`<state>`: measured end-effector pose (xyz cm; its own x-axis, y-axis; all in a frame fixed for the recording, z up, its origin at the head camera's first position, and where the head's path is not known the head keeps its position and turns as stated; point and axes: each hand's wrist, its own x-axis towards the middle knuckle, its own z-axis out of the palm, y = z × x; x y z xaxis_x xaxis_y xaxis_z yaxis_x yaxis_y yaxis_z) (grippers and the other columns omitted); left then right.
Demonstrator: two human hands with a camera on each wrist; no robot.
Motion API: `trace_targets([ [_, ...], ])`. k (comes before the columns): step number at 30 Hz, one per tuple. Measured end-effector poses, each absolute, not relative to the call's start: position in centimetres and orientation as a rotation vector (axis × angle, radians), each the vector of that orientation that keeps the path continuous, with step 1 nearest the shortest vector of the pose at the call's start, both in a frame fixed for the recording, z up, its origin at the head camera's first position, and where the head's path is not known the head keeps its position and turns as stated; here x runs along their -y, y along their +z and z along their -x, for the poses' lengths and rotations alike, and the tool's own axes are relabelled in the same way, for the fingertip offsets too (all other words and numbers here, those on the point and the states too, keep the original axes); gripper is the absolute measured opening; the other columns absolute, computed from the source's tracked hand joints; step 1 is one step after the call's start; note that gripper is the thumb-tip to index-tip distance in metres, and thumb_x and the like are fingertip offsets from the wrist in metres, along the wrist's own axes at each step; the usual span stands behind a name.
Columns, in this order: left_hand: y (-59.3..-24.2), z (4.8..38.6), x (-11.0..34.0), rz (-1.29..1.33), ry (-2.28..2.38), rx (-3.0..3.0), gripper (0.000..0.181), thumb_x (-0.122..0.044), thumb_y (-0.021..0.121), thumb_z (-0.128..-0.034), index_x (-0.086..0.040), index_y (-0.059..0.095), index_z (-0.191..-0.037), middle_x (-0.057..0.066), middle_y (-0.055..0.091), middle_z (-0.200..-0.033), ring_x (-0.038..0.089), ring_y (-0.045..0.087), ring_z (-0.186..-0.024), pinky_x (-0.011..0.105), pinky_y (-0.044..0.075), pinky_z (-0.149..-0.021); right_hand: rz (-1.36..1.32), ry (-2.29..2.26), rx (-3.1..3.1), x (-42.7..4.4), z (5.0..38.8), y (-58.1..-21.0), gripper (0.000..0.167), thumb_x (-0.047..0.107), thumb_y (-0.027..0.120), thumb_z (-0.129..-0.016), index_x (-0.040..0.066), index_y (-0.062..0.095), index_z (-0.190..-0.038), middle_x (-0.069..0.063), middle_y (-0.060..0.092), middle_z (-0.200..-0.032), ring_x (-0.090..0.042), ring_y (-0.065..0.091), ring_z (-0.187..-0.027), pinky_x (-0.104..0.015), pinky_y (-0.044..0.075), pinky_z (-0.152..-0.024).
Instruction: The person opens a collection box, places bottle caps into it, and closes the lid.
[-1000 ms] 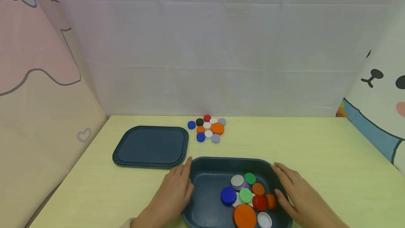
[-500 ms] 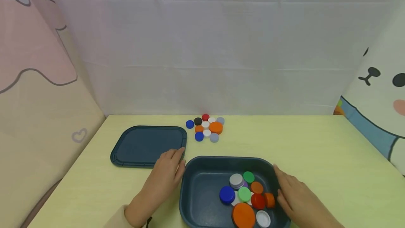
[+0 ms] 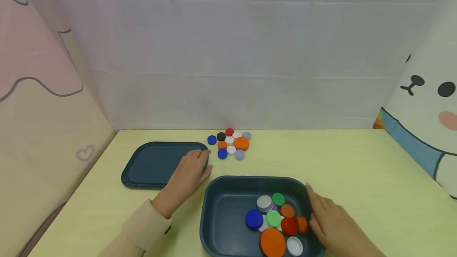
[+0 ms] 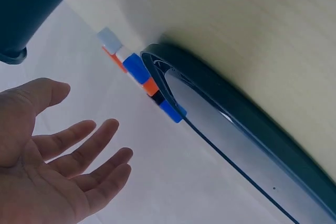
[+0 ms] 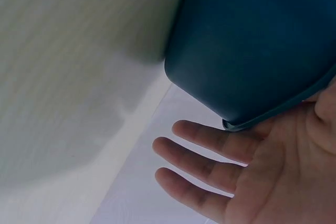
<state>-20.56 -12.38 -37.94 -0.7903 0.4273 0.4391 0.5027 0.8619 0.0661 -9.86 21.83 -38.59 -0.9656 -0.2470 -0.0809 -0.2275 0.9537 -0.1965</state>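
My left hand [image 3: 187, 175] reaches over the right edge of a flat dark teal lid [image 3: 153, 162], its relaxed fingers holding nothing. In the left wrist view the fingers [image 4: 86, 148] are spread, apart from the lid's rim [image 4: 236, 114]. To its right stands a deep dark teal box [image 3: 225, 209]. Several plastic bottle caps lie in it, including a blue cap [image 3: 254, 219], a large orange cap [image 3: 273, 242] and a red cap [image 3: 289, 226]. My right hand [image 3: 332, 225] rests against the box's right rim, and in the right wrist view its fingers [image 5: 199, 140] extend past that rim.
Beyond the box, several more caps lie clustered on the table, among them an orange cap [image 3: 241, 143] and a black cap [image 3: 221, 136]. The pale wood-grain table [image 3: 339, 158] ends at a white cloth backdrop [image 3: 232, 62]. Printed cloth hangs on both sides.
My left hand has let go of the box's left rim and moved left and away from me, over the lid's right edge. The right hand stays at the box's right rim.
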Motion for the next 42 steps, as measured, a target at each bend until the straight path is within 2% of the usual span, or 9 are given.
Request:
trace_targets([
  [8, -38.1, 22.1, 11.9, 0.714, -0.161, 2.659, 0.036, -0.024, 0.066, -0.0823, 0.000, 0.058, -0.109, 0.015, 0.057, -0.097, 0.030, 0.054, -0.089, 0.041, 0.047, -0.076, 0.411, -0.258, -3.069, -21.8, 9.8, -38.9, 0.065, 0.024, 0.053, -0.089, 0.001, 0.025, -0.142, -0.012, 0.050, -0.133, -0.027, 0.052, -0.112, -0.047, 0.044, -0.092],
  [18, -38.7, 24.9, 10.9, 0.765, 0.080, 2.665, 0.037, -0.032, 0.068, -0.0804, -0.003, 0.059, -0.100, 0.012, 0.057, -0.089, 0.027, 0.051, -0.079, 0.036, 0.047, -0.068, 0.389, -0.311, -3.022, -22.0, 9.9, -38.9, 0.066, 0.025, 0.052, -0.089, 0.002, 0.022, -0.143, -0.012, 0.049, -0.133, -0.026, 0.052, -0.111, -0.047, 0.045, -0.092],
  [29, -39.1, 26.7, 9.4, 0.676, 0.206, 2.774, 0.045, -0.042, 0.064, -0.0814, -0.004, 0.062, -0.105, 0.013, 0.060, -0.103, 0.028, 0.050, -0.088, 0.038, 0.046, -0.078, 0.377, -0.325, -3.011, -21.9, 9.9, -38.8, 0.064, 0.024, 0.051, -0.089, 0.002, 0.023, -0.143, -0.012, 0.049, -0.133, -0.024, 0.052, -0.109, -0.046, 0.045, -0.092],
  [42, -39.6, 27.8, 8.1, 0.549, 0.314, 2.941, 0.051, -0.049, 0.060, -0.0819, -0.006, 0.061, -0.109, 0.012, 0.060, -0.103, 0.028, 0.050, -0.091, 0.039, 0.044, -0.082, 0.344, -0.380, -2.970, -21.9, 10.0, -38.8, 0.066, 0.024, 0.052, -0.089, 0.002, 0.021, -0.144, -0.013, 0.048, -0.135, -0.026, 0.051, -0.111, -0.048, 0.044, -0.093],
])
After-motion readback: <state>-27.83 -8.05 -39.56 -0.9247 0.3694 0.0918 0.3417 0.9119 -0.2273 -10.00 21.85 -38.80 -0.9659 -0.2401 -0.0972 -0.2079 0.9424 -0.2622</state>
